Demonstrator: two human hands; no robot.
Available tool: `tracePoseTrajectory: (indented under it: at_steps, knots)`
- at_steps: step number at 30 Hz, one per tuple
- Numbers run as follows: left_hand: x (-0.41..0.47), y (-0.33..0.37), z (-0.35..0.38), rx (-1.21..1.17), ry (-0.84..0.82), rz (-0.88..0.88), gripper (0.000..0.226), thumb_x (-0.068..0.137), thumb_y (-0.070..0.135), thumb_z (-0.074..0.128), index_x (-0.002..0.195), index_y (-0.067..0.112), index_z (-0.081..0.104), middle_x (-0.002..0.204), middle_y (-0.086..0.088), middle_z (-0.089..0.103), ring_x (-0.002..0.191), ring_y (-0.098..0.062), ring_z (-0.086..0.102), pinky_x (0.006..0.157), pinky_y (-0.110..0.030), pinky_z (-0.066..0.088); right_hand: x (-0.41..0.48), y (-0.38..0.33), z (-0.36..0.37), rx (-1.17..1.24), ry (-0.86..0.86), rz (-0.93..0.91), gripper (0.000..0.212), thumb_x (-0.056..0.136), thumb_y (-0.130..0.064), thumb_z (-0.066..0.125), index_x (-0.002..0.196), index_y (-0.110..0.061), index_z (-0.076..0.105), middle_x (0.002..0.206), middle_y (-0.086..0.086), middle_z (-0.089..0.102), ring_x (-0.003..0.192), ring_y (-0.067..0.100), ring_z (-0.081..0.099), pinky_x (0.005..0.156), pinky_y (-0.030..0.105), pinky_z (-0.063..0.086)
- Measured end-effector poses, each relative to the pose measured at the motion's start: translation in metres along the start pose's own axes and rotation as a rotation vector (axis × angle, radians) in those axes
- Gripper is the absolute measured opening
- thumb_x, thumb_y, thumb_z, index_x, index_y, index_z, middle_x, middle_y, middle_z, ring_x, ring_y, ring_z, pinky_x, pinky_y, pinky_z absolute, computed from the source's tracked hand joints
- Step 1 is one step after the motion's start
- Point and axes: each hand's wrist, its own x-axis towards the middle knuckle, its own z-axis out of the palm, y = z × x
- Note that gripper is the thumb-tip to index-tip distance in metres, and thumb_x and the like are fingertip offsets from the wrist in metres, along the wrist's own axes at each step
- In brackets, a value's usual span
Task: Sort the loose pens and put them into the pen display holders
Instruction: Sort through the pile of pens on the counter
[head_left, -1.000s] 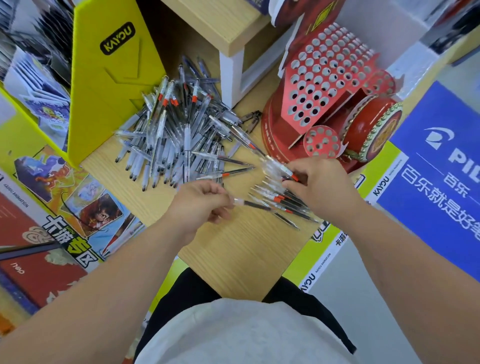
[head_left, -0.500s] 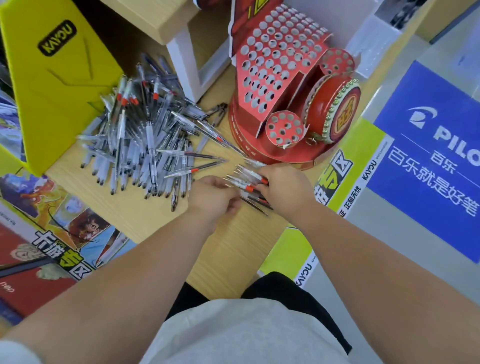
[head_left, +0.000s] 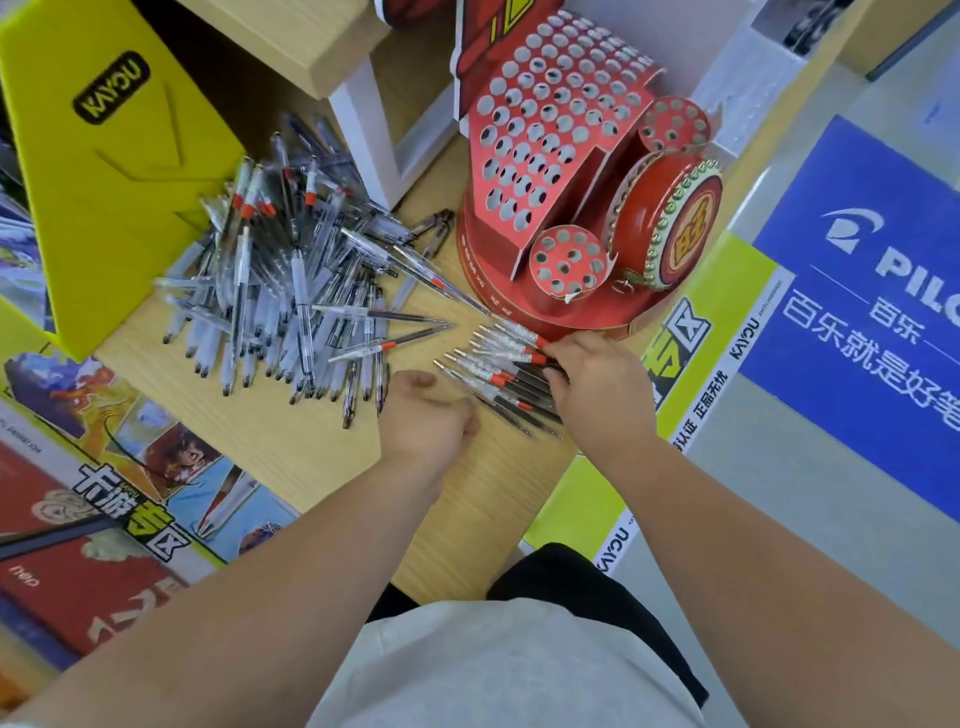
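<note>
A big heap of loose clear pens with orange and black parts lies on the wooden table. A smaller sorted bunch of pens lies side by side in front of the red pen display holder, whose many round holes hold no pens. My right hand rests on the right ends of that bunch, fingers curled over them. Just left of the bunch sits my left hand, fingers curled, with no pen visible in it.
A yellow KAYOU stand rises at the back left. A white-legged wooden shelf stands behind the heap. Printed posters lie at the left, a blue PILOT sign at the right. The table's edge runs near my body.
My left hand has let go of the pen it carried to the bunch and drawn back slightly. My right hand stays on the bunch. The camera view has shifted.
</note>
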Motion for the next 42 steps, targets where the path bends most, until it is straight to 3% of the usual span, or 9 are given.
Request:
tracePoseTrajectory:
  at_steps: [5, 11, 15, 18, 21, 24, 28, 33, 42]
  knots:
    - [0.005, 0.007, 0.014, -0.078, -0.015, -0.009, 0.046, 0.08, -0.005, 0.077, 0.097, 0.022, 0.044, 0.095, -0.024, 0.07, 0.063, -0.029, 0.075, 0.053, -0.03, 0.057, 0.007, -0.004, 0.001, -0.01, -0.034, 0.058, 0.014, 0.092, -0.022, 0.067, 0.102, -0.014, 0.073, 0.099, 0.004, 0.069, 0.089, 0.029, 0.064, 0.071, 0.034, 0.049]
    - [0.002, 0.011, 0.002, 0.015, -0.036, 0.09, 0.04, 0.081, -0.006, 0.069, 0.09, 0.022, 0.041, 0.076, -0.016, 0.064, 0.057, -0.026, 0.065, 0.057, -0.036, 0.054, 0.013, -0.011, -0.002, 0.002, 0.034, 0.012, 0.02, 0.092, -0.027, 0.067, 0.1, -0.01, 0.073, 0.097, 0.009, 0.07, 0.09, 0.033, 0.062, 0.076, 0.043, 0.052]
    - [0.01, 0.031, -0.039, 0.442, 0.052, 0.467, 0.026, 0.087, 0.005, 0.065, 0.097, 0.027, 0.054, 0.084, 0.004, 0.069, 0.071, -0.016, 0.066, 0.061, -0.025, 0.049, 0.013, -0.021, 0.001, 0.031, 0.051, -0.044, 0.016, 0.087, -0.02, 0.072, 0.095, -0.006, 0.074, 0.092, 0.01, 0.07, 0.084, 0.035, 0.061, 0.075, 0.044, 0.053]
    - [0.023, 0.054, -0.07, 0.787, 0.188, 0.785, 0.031, 0.086, 0.015, 0.074, 0.116, 0.019, 0.064, 0.113, -0.003, 0.065, 0.086, -0.023, 0.063, 0.074, -0.032, 0.049, 0.016, -0.033, 0.004, 0.045, 0.004, -0.08, 0.015, 0.086, -0.02, 0.073, 0.095, -0.007, 0.074, 0.093, 0.009, 0.068, 0.086, 0.033, 0.059, 0.076, 0.042, 0.052]
    - [0.041, 0.072, -0.085, 1.239, 0.201, 0.82, 0.057, 0.08, 0.03, 0.083, 0.13, 0.013, 0.062, 0.129, -0.012, 0.055, 0.115, -0.037, 0.053, 0.092, -0.049, 0.049, 0.028, -0.053, 0.003, 0.056, -0.053, -0.141, 0.02, 0.089, -0.021, 0.069, 0.105, -0.008, 0.073, 0.103, 0.008, 0.068, 0.096, 0.033, 0.058, 0.082, 0.043, 0.052]
    - [0.053, 0.081, -0.089, 1.486, 0.183, 0.795, 0.051, 0.08, 0.038, 0.08, 0.123, 0.014, 0.064, 0.123, -0.008, 0.052, 0.114, -0.033, 0.048, 0.093, -0.048, 0.046, 0.056, -0.078, 0.001, 0.042, -0.082, -0.19, 0.028, 0.094, -0.023, 0.062, 0.118, -0.009, 0.068, 0.113, 0.007, 0.065, 0.107, 0.03, 0.055, 0.089, 0.043, 0.05]
    - [0.058, 0.086, -0.095, 1.459, 0.225, 0.815, 0.024, 0.083, 0.03, 0.076, 0.102, 0.017, 0.074, 0.11, -0.006, 0.054, 0.105, -0.032, 0.048, 0.087, -0.045, 0.046, 0.099, -0.103, 0.005, -0.165, -0.208, -0.223, 0.032, 0.095, -0.01, 0.056, 0.127, -0.008, 0.056, 0.127, 0.011, 0.058, 0.119, 0.029, 0.051, 0.095, 0.037, 0.046]
    - [0.067, 0.082, -0.113, 1.468, 0.18, 0.851, 0.016, 0.086, 0.029, 0.072, 0.095, 0.017, 0.076, 0.099, -0.004, 0.057, 0.102, -0.03, 0.048, 0.086, -0.043, 0.047, 0.122, -0.114, 0.015, -0.32, -0.29, -0.19, 0.035, 0.089, 0.008, 0.045, 0.12, -0.002, 0.058, 0.118, 0.019, 0.062, 0.11, 0.037, 0.06, 0.081, 0.042, 0.053]
    - [0.064, 0.084, -0.136, 1.211, 0.031, 0.936, 0.015, 0.088, 0.026, 0.075, 0.089, 0.013, 0.08, 0.092, -0.006, 0.063, 0.094, -0.029, 0.052, 0.081, -0.043, 0.048, 0.132, -0.117, 0.031, 0.078, -0.234, 0.023, 0.032, 0.086, -0.02, 0.074, 0.116, -0.017, 0.066, 0.1, 0.01, 0.072, 0.093, 0.032, 0.068, 0.082, 0.039, 0.056]
